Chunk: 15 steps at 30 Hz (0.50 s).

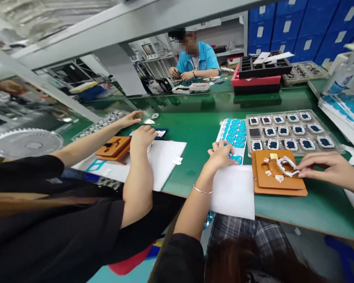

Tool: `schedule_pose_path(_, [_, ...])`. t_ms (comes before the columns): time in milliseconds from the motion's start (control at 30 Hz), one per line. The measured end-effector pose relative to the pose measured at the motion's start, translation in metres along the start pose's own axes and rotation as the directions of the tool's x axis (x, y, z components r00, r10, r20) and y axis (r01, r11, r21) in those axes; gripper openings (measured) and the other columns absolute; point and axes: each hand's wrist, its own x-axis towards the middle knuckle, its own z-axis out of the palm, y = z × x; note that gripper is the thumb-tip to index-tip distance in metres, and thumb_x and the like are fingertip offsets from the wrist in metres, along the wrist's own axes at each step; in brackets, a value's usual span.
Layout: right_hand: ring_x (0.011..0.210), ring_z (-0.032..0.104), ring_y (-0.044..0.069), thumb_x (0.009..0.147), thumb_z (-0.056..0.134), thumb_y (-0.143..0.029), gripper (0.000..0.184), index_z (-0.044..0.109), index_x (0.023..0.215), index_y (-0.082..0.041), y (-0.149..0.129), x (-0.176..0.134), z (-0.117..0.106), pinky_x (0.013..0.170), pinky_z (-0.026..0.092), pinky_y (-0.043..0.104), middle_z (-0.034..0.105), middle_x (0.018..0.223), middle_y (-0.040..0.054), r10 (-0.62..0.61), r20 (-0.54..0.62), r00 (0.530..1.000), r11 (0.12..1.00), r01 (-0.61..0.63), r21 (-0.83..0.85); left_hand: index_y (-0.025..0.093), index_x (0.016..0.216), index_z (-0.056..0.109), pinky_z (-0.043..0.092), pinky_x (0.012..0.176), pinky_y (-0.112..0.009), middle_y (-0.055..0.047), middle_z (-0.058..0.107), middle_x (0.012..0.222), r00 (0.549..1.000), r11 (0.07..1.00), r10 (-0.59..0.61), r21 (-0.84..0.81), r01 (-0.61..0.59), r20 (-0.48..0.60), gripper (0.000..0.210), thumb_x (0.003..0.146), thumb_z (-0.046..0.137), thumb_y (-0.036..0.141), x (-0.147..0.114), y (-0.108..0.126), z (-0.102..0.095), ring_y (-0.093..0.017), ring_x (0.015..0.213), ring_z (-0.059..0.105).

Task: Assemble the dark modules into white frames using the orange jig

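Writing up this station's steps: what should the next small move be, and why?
Probably settle the white frame onto the orange fixture with the right hand: its fingers pinch the frame over the fixture, right of centre, while the left hand is at the blue sticker sheet.

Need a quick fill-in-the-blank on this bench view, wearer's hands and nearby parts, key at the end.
1. The wearer's ____ hand grips the white ring-shaped part.
2. The wearer's ____ hand is at the near edge of the blue-patterned sheet.
3. The fixture under the ring-shaped part is colored ____.
4. The clear tray beyond the fixture has ____ rows.

Missing words: right; left; orange; three.
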Motion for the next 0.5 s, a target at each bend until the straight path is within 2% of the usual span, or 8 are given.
schedule_pose_path(67, [0.060, 0.062, 0.015, 0.084, 0.077, -0.044, 0.016, 0.077, 0.084, -0.029, 0.001, 0.003, -0.002, 0.055, 0.050, 0.027, 0.069, 0.072, 0.0012, -0.118, 0.009, 0.993, 0.992, 0.118, -0.046, 0.025, 0.097, 0.057, 0.034, 0.100, -0.046, -0.004, 0.041, 0.142, 1.000, 1.000, 0.004, 0.012, -0.004, -0.005, 0.036, 0.073, 0.082, 0.036, -0.001, 0.000, 0.000, -0.033, 0.131, 0.031])
schedule_pose_path(133, [0.066, 0.062, 0.016, 0.085, 0.076, -0.046, 0.016, 0.075, 0.087, -0.030, 0.001, 0.004, -0.001, 0.059, 0.050, 0.029, 0.067, 0.077, 0.0010, -0.180, -0.026, 0.983, 0.982, 0.177, -0.072, 0.024, 0.093, 0.057, 0.034, 0.098, -0.046, -0.004, 0.043, 0.140, 1.000, 1.000, 0.014, 0.012, -0.014, -0.017, 0.034, 0.072, 0.082, 0.035, -0.002, 0.000, 0.000, -0.033, 0.129, 0.032])
schedule_pose_path(200, [0.084, 0.066, 0.021, 0.085, 0.076, -0.048, 0.021, 0.074, 0.095, -0.030, 0.003, 0.003, 0.002, 0.074, 0.054, 0.034, 0.068, 0.094, 0.0036, -0.199, -0.062, 0.978, 0.974, 0.190, -0.125, 0.023, 0.088, 0.057, 0.034, 0.096, -0.046, -0.005, 0.046, 0.136, 0.999, 1.000, 0.029, 0.006, -0.029, -0.033, 0.031, 0.072, 0.082, 0.033, -0.003, 0.000, 0.001, -0.033, 0.127, 0.034])
schedule_pose_path(267, [0.103, 0.064, 0.026, 0.086, 0.073, -0.050, 0.024, 0.073, 0.101, -0.031, 0.005, 0.003, 0.005, 0.091, 0.051, 0.044, 0.067, 0.115, 0.0058, -0.202, -0.052, 0.978, 0.966, 0.190, -0.178, 0.022, 0.084, 0.058, 0.035, 0.094, -0.045, -0.006, 0.049, 0.132, 0.997, 0.999, 0.048, -0.003, -0.049, -0.054, 0.030, 0.070, 0.083, 0.031, -0.003, 0.000, 0.002, -0.033, 0.124, 0.037])
schedule_pose_path(367, [0.115, 0.058, 0.031, 0.089, 0.070, -0.048, 0.021, 0.071, 0.102, -0.032, 0.009, 0.003, 0.009, 0.099, 0.044, 0.054, 0.063, 0.132, 0.0053, -0.223, -0.008, 0.975, 0.955, 0.217, -0.201, 0.020, 0.078, 0.056, 0.036, 0.091, -0.045, -0.006, 0.052, 0.129, 0.988, 0.994, 0.101, -0.021, -0.105, -0.113, 0.031, 0.068, 0.085, 0.027, -0.004, -0.002, 0.005, -0.033, 0.120, 0.040])
schedule_pose_path(433, [0.118, 0.056, 0.032, 0.088, 0.072, -0.046, 0.020, 0.071, 0.101, -0.031, 0.010, 0.003, 0.008, 0.098, 0.044, 0.056, 0.063, 0.135, 0.0051, -0.230, 0.015, 0.973, 0.955, 0.229, -0.186, 0.019, 0.075, 0.055, 0.036, 0.091, -0.045, -0.006, 0.058, 0.118, 0.973, 0.985, 0.158, -0.039, -0.166, -0.165, 0.030, 0.068, 0.084, 0.023, -0.004, -0.004, 0.007, -0.032, 0.116, 0.044])
schedule_pose_path(500, [0.121, 0.053, 0.032, 0.089, 0.072, -0.043, 0.020, 0.071, 0.103, -0.030, 0.010, 0.004, 0.006, 0.098, 0.045, 0.056, 0.062, 0.137, 0.0050, -0.229, 0.035, 0.973, 0.958, 0.232, -0.166, 0.019, 0.075, 0.053, 0.038, 0.090, -0.044, -0.002, 0.063, 0.096, 0.950, 0.967, 0.224, -0.069, -0.244, -0.219, 0.027, 0.071, 0.080, 0.016, -0.004, -0.007, 0.008, -0.026, 0.103, 0.053])
